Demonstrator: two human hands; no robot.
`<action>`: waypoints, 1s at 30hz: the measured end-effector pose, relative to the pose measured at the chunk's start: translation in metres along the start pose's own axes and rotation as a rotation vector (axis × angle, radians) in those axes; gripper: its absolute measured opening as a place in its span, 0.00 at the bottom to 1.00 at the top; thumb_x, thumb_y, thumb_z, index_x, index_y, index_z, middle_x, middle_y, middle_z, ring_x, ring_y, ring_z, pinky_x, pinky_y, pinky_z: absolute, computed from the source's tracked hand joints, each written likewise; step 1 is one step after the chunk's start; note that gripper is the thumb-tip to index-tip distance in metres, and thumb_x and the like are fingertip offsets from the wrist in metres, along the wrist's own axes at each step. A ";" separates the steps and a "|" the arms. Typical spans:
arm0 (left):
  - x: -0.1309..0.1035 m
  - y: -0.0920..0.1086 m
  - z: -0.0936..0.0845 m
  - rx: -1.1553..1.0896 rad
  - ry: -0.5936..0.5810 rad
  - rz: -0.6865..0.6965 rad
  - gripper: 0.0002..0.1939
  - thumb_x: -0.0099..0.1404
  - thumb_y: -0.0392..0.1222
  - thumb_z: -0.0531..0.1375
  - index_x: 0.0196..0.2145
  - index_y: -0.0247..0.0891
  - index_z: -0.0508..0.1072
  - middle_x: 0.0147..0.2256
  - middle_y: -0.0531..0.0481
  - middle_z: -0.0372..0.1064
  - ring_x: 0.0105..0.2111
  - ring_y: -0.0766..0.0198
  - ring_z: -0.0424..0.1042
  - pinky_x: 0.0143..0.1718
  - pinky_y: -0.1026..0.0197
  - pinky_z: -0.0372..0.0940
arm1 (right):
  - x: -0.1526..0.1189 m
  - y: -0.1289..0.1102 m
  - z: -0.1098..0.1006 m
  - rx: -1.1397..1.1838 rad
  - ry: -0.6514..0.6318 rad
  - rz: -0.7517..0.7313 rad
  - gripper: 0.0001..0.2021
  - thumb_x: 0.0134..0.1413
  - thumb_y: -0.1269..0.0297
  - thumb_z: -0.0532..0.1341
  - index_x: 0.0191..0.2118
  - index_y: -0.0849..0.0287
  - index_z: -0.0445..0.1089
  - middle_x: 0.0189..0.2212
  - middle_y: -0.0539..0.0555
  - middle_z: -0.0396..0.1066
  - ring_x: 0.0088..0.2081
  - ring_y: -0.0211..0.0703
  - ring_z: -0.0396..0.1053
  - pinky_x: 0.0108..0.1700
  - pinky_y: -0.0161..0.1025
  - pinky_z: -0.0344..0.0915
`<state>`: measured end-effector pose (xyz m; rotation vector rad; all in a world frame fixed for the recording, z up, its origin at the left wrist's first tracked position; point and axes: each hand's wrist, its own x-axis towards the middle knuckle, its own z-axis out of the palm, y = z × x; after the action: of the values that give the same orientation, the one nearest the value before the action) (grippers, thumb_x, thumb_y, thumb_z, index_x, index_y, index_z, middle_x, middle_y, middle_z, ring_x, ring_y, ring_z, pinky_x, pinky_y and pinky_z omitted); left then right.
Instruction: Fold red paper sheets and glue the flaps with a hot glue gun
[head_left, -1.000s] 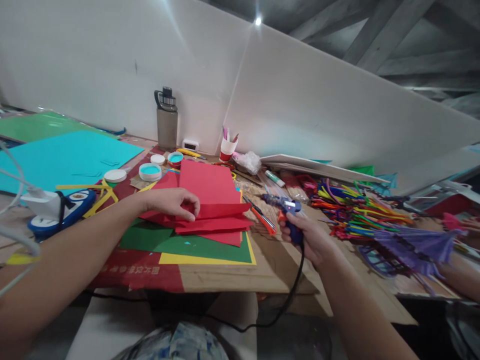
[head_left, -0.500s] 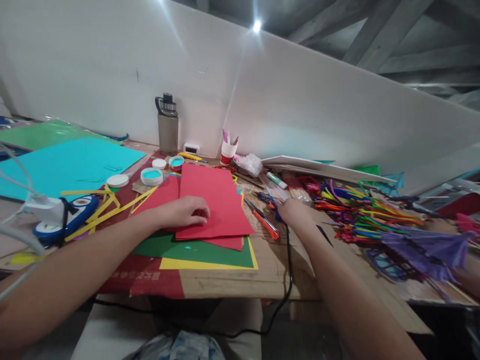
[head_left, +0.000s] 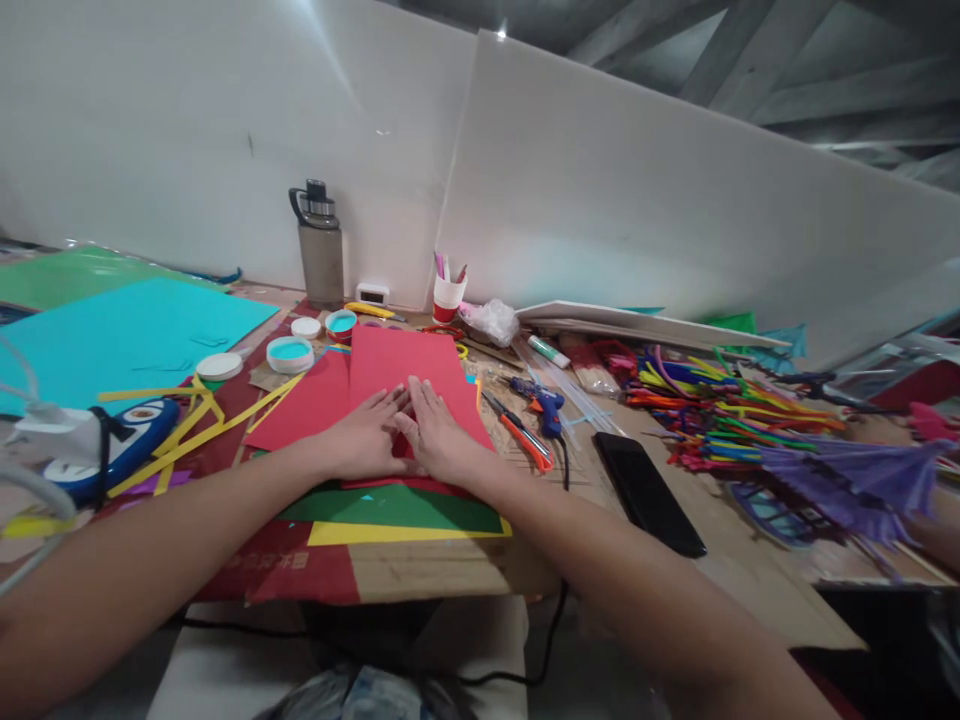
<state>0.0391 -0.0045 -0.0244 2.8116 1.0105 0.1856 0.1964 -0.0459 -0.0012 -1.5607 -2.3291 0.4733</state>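
My left hand (head_left: 369, 437) and my right hand (head_left: 435, 430) rest side by side on the red paper (head_left: 403, 352), fingers stretched out and fingertips close together. Neither hand grips anything visible. Beneath the red sheets lie a green sheet (head_left: 405, 508) and a yellow sheet (head_left: 409, 535). Right of my hands, a blue glue gun (head_left: 546, 405) with a black cable lies on the table, beside an orange and black cutter (head_left: 525, 440).
A black phone (head_left: 649, 493), colourful pipe cleaners (head_left: 739, 405) and a purple fan-like piece (head_left: 855, 485) lie to the right. Farther back are a bottle (head_left: 321, 262) and a pen cup (head_left: 448, 298). Cyan paper (head_left: 142, 335) lies left. Another person's hand shows at the right edge.
My right hand has let go of the blue glue gun and moved left onto the red paper beside my left hand. The phone, earlier mostly hidden by my right arm, is in full view.
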 end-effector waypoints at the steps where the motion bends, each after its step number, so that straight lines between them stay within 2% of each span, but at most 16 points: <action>1: 0.000 0.001 0.000 0.011 -0.012 -0.015 0.54 0.54 0.73 0.50 0.66 0.33 0.43 0.67 0.37 0.30 0.66 0.48 0.33 0.64 0.49 0.33 | 0.003 0.004 0.003 -0.021 -0.006 0.012 0.34 0.65 0.52 0.39 0.67 0.74 0.37 0.67 0.66 0.35 0.68 0.51 0.30 0.65 0.51 0.35; 6: -0.003 0.003 -0.005 0.038 -0.069 -0.083 0.59 0.50 0.77 0.48 0.66 0.30 0.41 0.66 0.36 0.30 0.66 0.47 0.32 0.64 0.49 0.31 | 0.006 0.019 0.013 -0.147 0.028 0.013 0.35 0.63 0.47 0.39 0.67 0.70 0.39 0.67 0.62 0.36 0.68 0.50 0.31 0.65 0.52 0.32; 12: -0.014 0.001 -0.013 0.063 -0.107 -0.115 0.61 0.49 0.78 0.46 0.66 0.27 0.41 0.66 0.35 0.30 0.66 0.46 0.32 0.64 0.49 0.30 | 0.002 0.021 0.013 -0.208 0.021 0.001 0.41 0.60 0.40 0.35 0.67 0.71 0.41 0.67 0.62 0.36 0.68 0.51 0.32 0.65 0.52 0.32; 19: -0.023 -0.003 -0.019 0.037 -0.135 -0.142 0.61 0.49 0.78 0.46 0.66 0.29 0.42 0.66 0.36 0.30 0.66 0.47 0.31 0.64 0.49 0.31 | -0.006 0.030 0.005 -0.248 -0.008 0.009 0.42 0.59 0.39 0.33 0.67 0.68 0.42 0.67 0.60 0.37 0.68 0.49 0.32 0.65 0.51 0.33; 30: -0.048 -0.015 -0.027 0.044 -0.153 -0.175 0.59 0.51 0.77 0.46 0.66 0.30 0.40 0.66 0.34 0.30 0.66 0.46 0.31 0.63 0.45 0.32 | -0.005 0.034 0.009 -0.231 0.013 0.002 0.42 0.58 0.36 0.35 0.67 0.66 0.43 0.67 0.60 0.38 0.68 0.48 0.33 0.65 0.51 0.34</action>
<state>-0.0119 -0.0209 -0.0039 2.7069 1.2282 -0.0714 0.2230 -0.0395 -0.0240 -1.6598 -2.4435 0.1987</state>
